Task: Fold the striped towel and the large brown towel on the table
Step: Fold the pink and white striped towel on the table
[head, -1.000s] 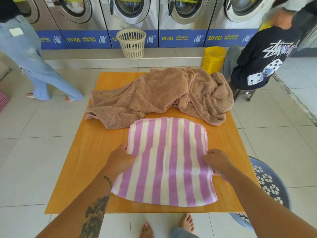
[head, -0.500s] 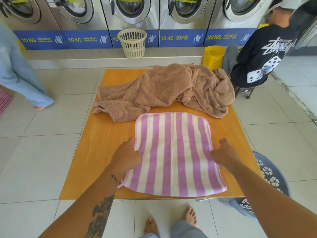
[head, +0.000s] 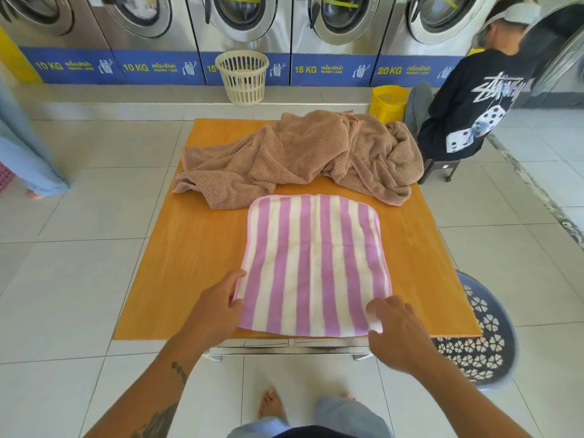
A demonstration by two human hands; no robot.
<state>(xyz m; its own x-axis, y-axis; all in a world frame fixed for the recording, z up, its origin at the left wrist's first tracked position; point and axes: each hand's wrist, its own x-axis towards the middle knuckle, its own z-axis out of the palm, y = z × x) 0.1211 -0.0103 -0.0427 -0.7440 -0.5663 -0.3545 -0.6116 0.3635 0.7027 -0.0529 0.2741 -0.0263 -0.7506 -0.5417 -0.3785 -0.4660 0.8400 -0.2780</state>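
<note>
Lying flat near the front edge of the tabletop [head: 189, 273], the striped towel [head: 313, 267] forms a rough square of pink and white bands that run away from the person. Its near edge sits just inside the tabletop's front edge.

The left hand [head: 218, 306] is at the towel's left edge close to the near corner. The thumb is on top and the fingers are curled under, pinching the hem between them. The right hand [head: 398, 333] is at the near right corner, its fingers closed together on the corner, with a bit of white cloth showing between them.

Behind the striped towel, the brown towel [head: 303, 156] lies unfolded in a rumpled heap across the far half of the tabletop. Its left end trails toward the tabletop's left edge and its front folds lie just beside the striped towel's far edge.

The person's bare foot [head: 271, 406] shows on the tiled floor below the tabletop. A dark perforated basket [head: 483, 336] stands on the floor to the right of the tabletop. A cream basket [head: 242, 76] and a yellow basket [head: 388, 102] stand in front of a row of washing machines [head: 335, 23]. A seated person [head: 467, 102] in a dark printed top sits on a stool [head: 439, 169] at the far right.
</note>
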